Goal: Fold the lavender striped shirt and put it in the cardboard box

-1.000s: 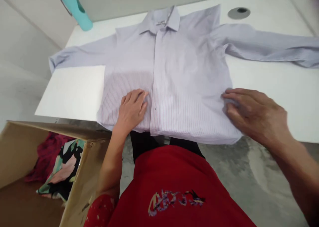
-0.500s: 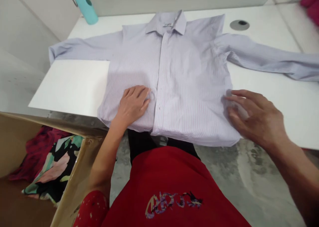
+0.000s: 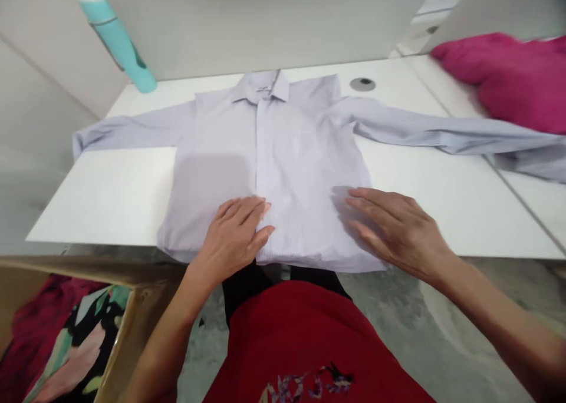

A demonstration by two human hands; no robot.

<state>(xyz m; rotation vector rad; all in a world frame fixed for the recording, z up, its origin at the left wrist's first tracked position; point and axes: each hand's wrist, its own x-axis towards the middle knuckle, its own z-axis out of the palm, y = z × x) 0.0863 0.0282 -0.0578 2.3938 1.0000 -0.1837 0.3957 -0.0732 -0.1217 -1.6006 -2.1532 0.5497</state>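
Note:
A pale lilac striped long-sleeved shirt [image 3: 300, 155] lies spread front side up, its collar toward the far edge and its hem at the near edge. Both sleeves stretch out sideways. My left hand [image 3: 236, 229] lies flat near the front placket, low on the shirt, fingers extended. At the shirt's right side, my right hand [image 3: 393, 229] has its fingers stretched out over the cloth, casting a shadow; whether its fingertips touch is hard to tell. Neither hand grips any fabric.
The white table [image 3: 110, 197] bears the shirt. A turquoise bottle-like object [image 3: 121, 46] leans at the back left. Magenta cloth [image 3: 508, 79] lies at the back right, near a round grommet [image 3: 362, 85]. Below left stands a cardboard box [image 3: 126, 314] with patterned clothes [image 3: 84, 338].
My view has tilted up and turned right, showing more magenta cloth. My right hand has moved inward over the shirt's right side. My left hand stays low by the placket.

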